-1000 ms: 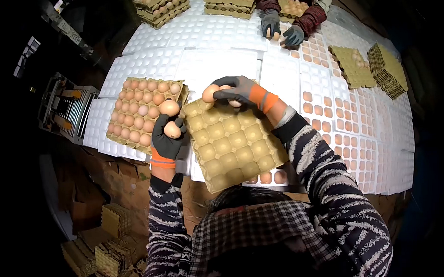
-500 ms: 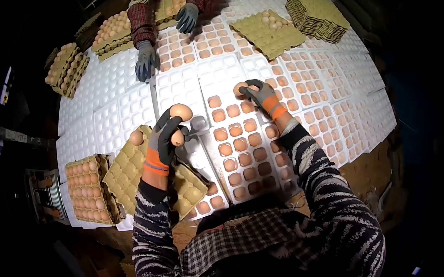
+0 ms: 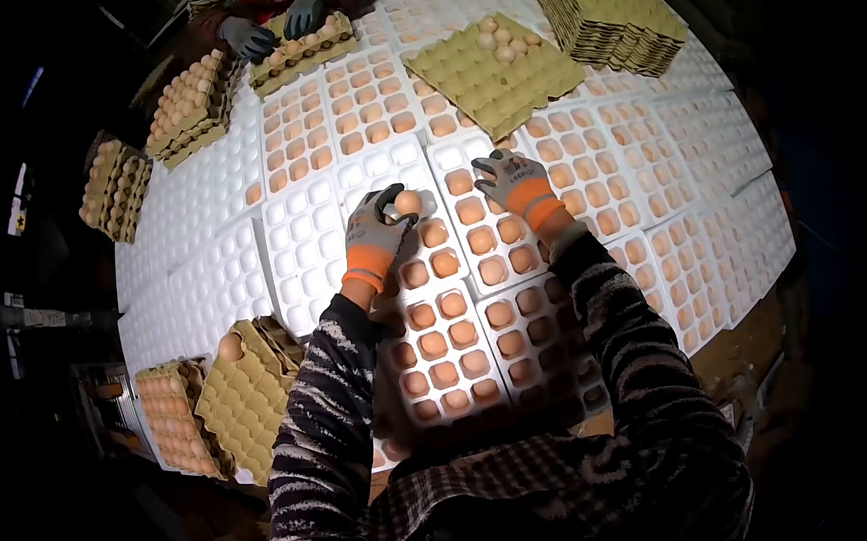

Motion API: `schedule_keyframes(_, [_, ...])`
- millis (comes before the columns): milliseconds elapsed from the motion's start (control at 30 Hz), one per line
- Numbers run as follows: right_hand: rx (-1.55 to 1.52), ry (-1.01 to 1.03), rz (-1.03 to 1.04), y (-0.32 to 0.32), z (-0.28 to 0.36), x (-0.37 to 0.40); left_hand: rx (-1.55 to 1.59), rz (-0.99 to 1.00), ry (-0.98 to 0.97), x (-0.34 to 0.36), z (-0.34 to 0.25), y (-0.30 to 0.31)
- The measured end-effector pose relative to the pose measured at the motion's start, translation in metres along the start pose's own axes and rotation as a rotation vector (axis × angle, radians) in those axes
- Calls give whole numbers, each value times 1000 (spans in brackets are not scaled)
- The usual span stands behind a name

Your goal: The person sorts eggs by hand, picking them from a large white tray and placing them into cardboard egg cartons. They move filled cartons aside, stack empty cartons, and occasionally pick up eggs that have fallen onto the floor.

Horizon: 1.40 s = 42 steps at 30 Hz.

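Note:
My left hand [image 3: 379, 232], in a grey glove with an orange cuff, has its fingers closed round a brown egg [image 3: 407, 203] above a white foam tray [image 3: 382, 162]. Other eggs sit in that tray's pockets just below. My right hand [image 3: 515, 183], gloved alike, is over the upper pockets of the neighbouring white tray [image 3: 472, 276], with its fingers curled down. Whether it grips an egg is hidden. Filled pockets lie beside and below both hands.
Cardboard trays with eggs [image 3: 173, 408] stand at the lower left; more are at the upper left. A cardboard tray [image 3: 488, 75] holding several eggs lies near a cardboard stack [image 3: 616, 21]. Another person's gloved hands [image 3: 273, 28] touch an egg tray at the top.
My left hand moved right and up, now showing one egg instead of two. My right hand shifted slightly right and its egg no longer shows. The other person's hands moved up and left.

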State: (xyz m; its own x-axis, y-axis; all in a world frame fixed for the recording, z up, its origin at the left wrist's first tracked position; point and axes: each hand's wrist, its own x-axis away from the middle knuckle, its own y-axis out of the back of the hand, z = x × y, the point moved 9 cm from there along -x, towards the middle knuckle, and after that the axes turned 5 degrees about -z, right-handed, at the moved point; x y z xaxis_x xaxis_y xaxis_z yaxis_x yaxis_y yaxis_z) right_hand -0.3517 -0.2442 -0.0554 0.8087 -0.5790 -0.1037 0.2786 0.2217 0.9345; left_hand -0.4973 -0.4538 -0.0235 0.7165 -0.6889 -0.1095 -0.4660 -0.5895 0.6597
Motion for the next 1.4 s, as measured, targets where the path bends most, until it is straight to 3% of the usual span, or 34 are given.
schedule_keyframes(100, [-95, 39, -173, 29, 12, -12, -67, -33, -131, -40, -39, -32])
schedule_keyframes(167, [0, 188, -323, 19, 20, -32, -177, -52, -186, -67, -47, -64])
schedule_keyframes(267, [203, 346, -328, -21, 24, -48, -410, 171, -60, -88, -37, -102])
schedule_keyframes(300, [268, 406, -330, -35, 23, -48, -306, 100, -81, -87, -37, -98])
schedule_keyframes(433, [-8, 417, -423, -22, 15, -29, 113, -86, -98, -53, -22, -77])
schedule_keyframes(500, [-98, 385, -493, -9, 12, -29, -175, -80, -267, -31, -20, -87])
schedule_keyframes(567, [-125, 355, -482, -5, 9, -31, -507, -15, -273, -15, -15, -91])
schedule_keyframes(633, [-195, 334, -512, 4, 6, -25, -272, -90, -141, -8, -1, -80])
schedule_keyframes(700, [-268, 268, -534, 12, 4, -20, -114, -154, -182, 17, -22, -45])
schedule_keyframes(767, [-255, 389, -657, 21, 18, -14, -95, -117, -106, 55, -53, 13])
schedule_keyframes(833, [-171, 375, -627, 22, 36, -4, -192, -141, -156, 91, -62, 91])
schedule_keyframes(900, [-315, 410, -636, 37, 90, 33, -406, -390, -131, 125, -32, 186])
schedule_keyframes(933, [-497, 481, -590, 47, 132, 58, -539, -444, -38, 139, -5, 228])
schedule_keyframes(1000, [-572, 668, -234, 44, 225, 112, -803, -398, 217, 165, 77, 276])
schedule_keyframes(1033, [-600, 800, -34, 40, 275, 145, -942, -327, 210, 174, 109, 282])
schedule_keyframes(1067, [-488, 959, 155, 21, 321, 181, -766, -249, 257, 178, 123, 285])
schedule_keyframes(1100, [-434, 1071, 211, 9, 354, 215, -587, -171, 297, 181, 134, 284])
schedule_keyframes(1133, [-378, 1178, 270, -5, 380, 248, -654, -186, 223, 181, 143, 288])
schedule_keyframes(1167, [-436, 1197, 304, -13, 398, 269, -523, -235, 214, 185, 145, 293])
schedule_keyframes(1233, [-107, 1256, 271, -45, 424, 296, -256, -321, 190, 191, 141, 307])
schedule_keyframes(1300, [-215, 1199, 231, -35, 432, 294, 394, -460, 172, 209, 136, 327])
schedule_keyframes(1333, [-218, 1181, 221, -22, 433, 293, 544, -419, 153, 222, 126, 344])
schedule_keyframes(1367, [-217, 1158, 212, -11, 430, 294, 306, -540, -8, 240, 108, 371])
schedule_keyframes(1400, [-329, 1137, 194, 0, 424, 295, 446, -539, 87, 258, 120, 385])
